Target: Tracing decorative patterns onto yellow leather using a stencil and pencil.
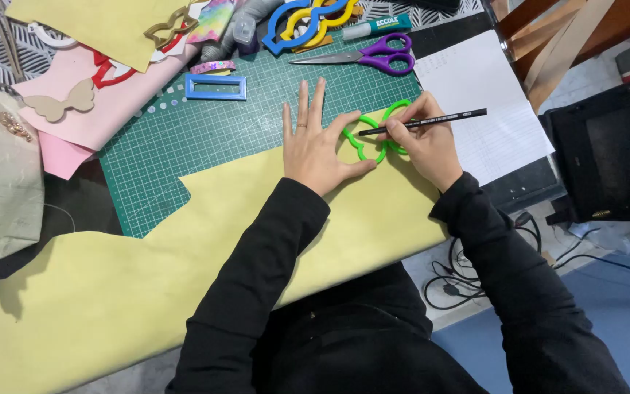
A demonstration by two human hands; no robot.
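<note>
Clearly the right hand (426, 142) pinches a black pencil (432, 121), its tip inside a green plastic stencil (370, 135). The left hand (317, 142), fingers spread flat, pins that looped outline so it cannot slip on the yellow paper (205, 241), near the paper's far right corner. Smooth paper overlaps a gridded green mat (205, 138); purple scissors (373, 57) lie at the mat's far edge.

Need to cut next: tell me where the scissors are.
The purple scissors lie on the green cutting mat, top centre, beyond both hands, beside the glue stick.
</note>
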